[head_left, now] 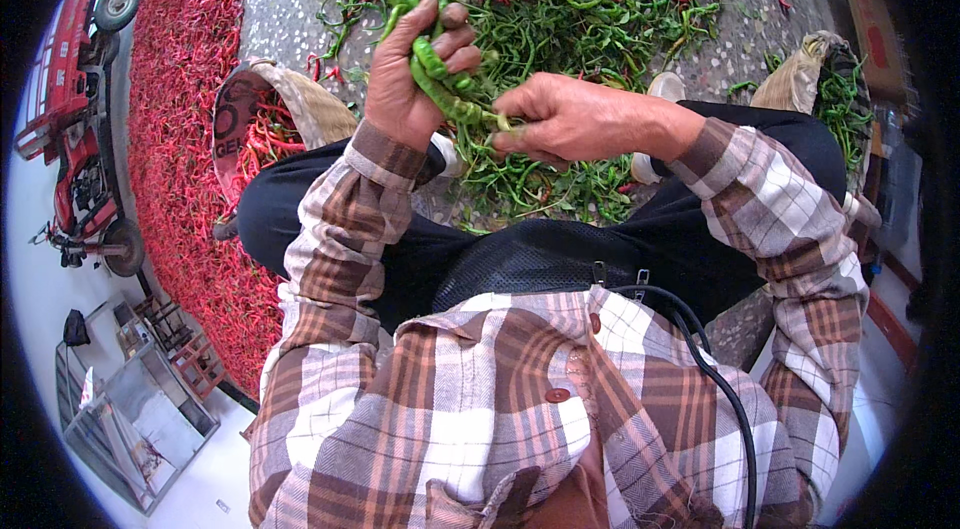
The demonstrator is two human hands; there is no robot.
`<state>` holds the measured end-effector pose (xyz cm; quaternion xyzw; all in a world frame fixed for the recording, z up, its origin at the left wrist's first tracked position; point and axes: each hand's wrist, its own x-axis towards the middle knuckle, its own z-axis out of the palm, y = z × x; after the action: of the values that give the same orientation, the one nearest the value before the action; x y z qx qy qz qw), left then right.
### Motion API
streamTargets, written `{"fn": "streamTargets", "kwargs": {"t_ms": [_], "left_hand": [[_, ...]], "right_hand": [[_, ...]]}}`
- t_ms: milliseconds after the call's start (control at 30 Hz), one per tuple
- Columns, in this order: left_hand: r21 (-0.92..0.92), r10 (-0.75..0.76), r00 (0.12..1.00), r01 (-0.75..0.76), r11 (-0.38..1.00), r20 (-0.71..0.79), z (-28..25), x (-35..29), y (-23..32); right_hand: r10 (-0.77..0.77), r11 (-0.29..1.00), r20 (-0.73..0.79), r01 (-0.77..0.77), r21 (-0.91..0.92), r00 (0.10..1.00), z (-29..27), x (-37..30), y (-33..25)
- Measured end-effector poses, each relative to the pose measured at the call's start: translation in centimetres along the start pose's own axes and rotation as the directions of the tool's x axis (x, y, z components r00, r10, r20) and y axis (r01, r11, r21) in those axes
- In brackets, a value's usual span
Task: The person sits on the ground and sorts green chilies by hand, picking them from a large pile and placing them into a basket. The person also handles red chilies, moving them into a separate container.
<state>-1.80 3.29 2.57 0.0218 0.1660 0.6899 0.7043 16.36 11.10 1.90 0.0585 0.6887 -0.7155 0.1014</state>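
Observation:
My left hand [415, 69] is raised in front of me, its fingers wrapped round a bunch of long green chili peppers [430, 64]. Some of the peppers stick out above the fist, others hang toward the right. There my right hand [560, 119] pinches the stem end of the bunch with thumb and fingers, slightly blurred. Beneath both hands a loose pile of green chili peppers [580, 19], mixed with leaves and a few red ones, spreads over the speckled floor [275, 9].
A sack of red chilies [265, 124] stands open by my left knee, and a sack of green chilies [840, 109] by my right. A wide bed of red chilies [190, 129] covers the left side. Beyond it are a red three-wheeled vehicle [80, 129] and a metal frame [150, 429].

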Motion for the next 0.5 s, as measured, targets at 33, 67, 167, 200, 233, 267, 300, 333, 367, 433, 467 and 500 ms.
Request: {"fn": "streamTargets", "kwargs": {"t_ms": [33, 67, 167, 200, 233, 267, 300, 333, 367, 433, 467, 500], "left_hand": [[-0.004, -0.002, 1.000, 0.002, 1.000, 0.024, 0.0, -0.1, 0.4], [-0.012, 0.015, 1.000, -0.014, 1.000, 0.028, 0.0, -0.2, 0.8], [-0.143, 0.033, 0.998, -0.024, 0.989, 0.061, 0.3, -0.6, 2.0], [-0.177, 0.024, 0.996, -0.008, 0.984, 0.086, 0.5, -0.8, 2.3], [-0.167, 0.002, 0.993, 0.017, 0.986, 0.116, 0.7, -0.9, 2.4], [-0.155, -0.015, 0.989, 0.039, 0.987, 0.148, 0.9, -1.1, 2.3], [-0.121, -0.057, 0.979, 0.082, 0.989, 0.194, 1.2, -1.2, 2.1], [-0.085, -0.102, 0.966, 0.125, 0.989, 0.236, 1.4, -1.3, 1.7], [-0.042, -0.143, 0.953, 0.160, 0.986, 0.268, 1.5, -1.5, 1.2], [0.060, -0.209, 0.934, 0.200, 0.978, 0.291, 1.7, -1.7, 0.3], [0.103, -0.234, 0.925, 0.213, 0.972, 0.300, 1.9, -1.7, -0.1], [0.123, -0.266, 0.922, 0.241, 0.963, 0.281, 1.9, -1.8, -0.4]], "right_hand": [[0.075, 0.984, -0.039, -0.081, -0.162, 0.996, -0.1, -0.4, 0.2], [0.006, 0.960, -0.053, -0.020, -0.279, 0.999, -0.3, -0.8, 0.5], [0.443, 0.443, -0.056, -0.273, -0.854, 0.895, -0.7, -2.2, 1.1], [0.421, 0.439, -0.116, -0.314, -0.842, 0.899, -1.0, -2.6, 1.2], [0.459, 0.408, -0.181, -0.387, -0.827, 0.870, -1.6, -2.9, 1.1], [0.529, 0.377, -0.214, -0.454, -0.807, 0.821, -2.1, -3.1, 0.9], [0.285, 0.510, -0.319, -0.425, -0.748, 0.904, -2.8, -2.9, 0.7], [0.155, 0.612, -0.411, -0.414, -0.674, 0.898, -3.5, -2.5, 0.4], [-0.099, 0.783, -0.448, -0.209, -0.586, 0.888, -4.0, -2.0, 0.1], [-0.271, 0.928, -0.499, 0.087, -0.362, 0.823, -4.5, -0.5, -0.5], [-0.365, 0.926, -0.458, 0.268, -0.264, 0.810, -4.6, 0.0, -0.8], [-0.311, 0.949, -0.371, 0.310, -0.062, 0.875, -4.6, 0.7, -0.9]]}}
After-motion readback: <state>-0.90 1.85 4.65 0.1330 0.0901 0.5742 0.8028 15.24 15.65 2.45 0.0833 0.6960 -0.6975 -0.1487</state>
